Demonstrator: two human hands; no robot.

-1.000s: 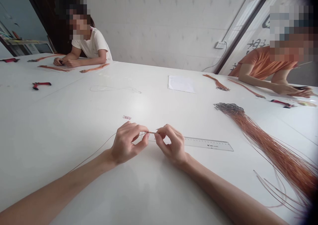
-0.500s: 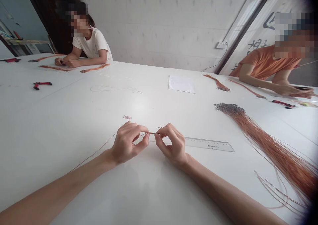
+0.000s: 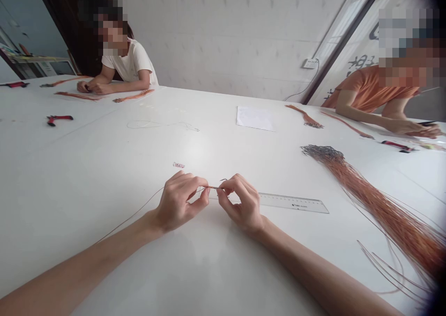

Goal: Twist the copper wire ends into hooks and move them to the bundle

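While my left grip [image 3: 178, 200] and right grip [image 3: 242, 203] sit closed on a thin copper wire [image 3: 212, 187] running between them, with a clear plastic ruler [image 3: 292, 203] just to the right-hand grip's right, I judge this a fine pinching step needing steady hold from both sides next.

A white textured wall [image 3: 223, 37] with a power socket [image 3: 310, 63] runs between a dark wooden door [image 3: 69, 28] and a glazed panel [image 3: 362, 65], behind a long white table [image 3: 104, 176].

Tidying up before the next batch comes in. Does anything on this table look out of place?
A few stray strands splay away from the big bundle of orange-brown wires at lower right. A single thin wire also lies looped alone on the white table, apart from any bundle.
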